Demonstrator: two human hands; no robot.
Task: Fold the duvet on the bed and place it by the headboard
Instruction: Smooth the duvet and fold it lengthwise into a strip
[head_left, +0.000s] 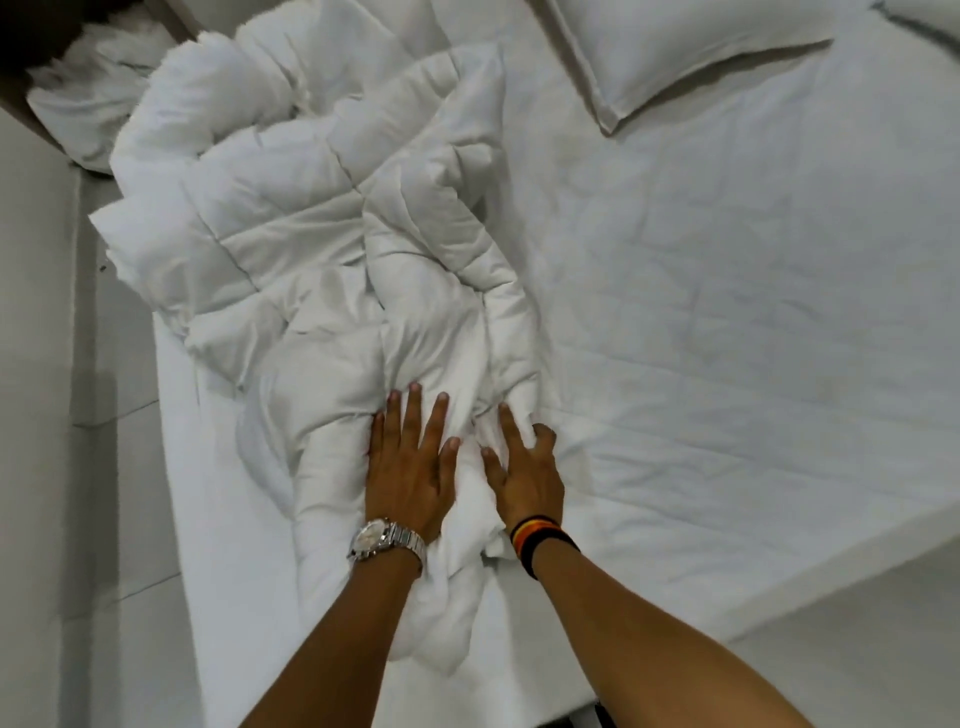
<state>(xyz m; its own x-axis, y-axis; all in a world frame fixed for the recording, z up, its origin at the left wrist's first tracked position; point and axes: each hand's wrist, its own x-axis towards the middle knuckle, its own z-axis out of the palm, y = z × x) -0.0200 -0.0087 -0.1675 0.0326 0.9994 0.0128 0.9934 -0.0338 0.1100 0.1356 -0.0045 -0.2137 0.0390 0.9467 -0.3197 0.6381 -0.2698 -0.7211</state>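
Pressing duvet (311, 249) | both hands (410, 467) flat | R fingertips (543, 434) buried

No readable text, labels or numbers; wristwatch (375, 535) dial too blurred to read.

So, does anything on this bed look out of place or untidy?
Yes. The duvet lies crumpled in a heap along one side of the bed, part spilling over the edge. Both hands, left and right, rest on it. The pillow lies flat.
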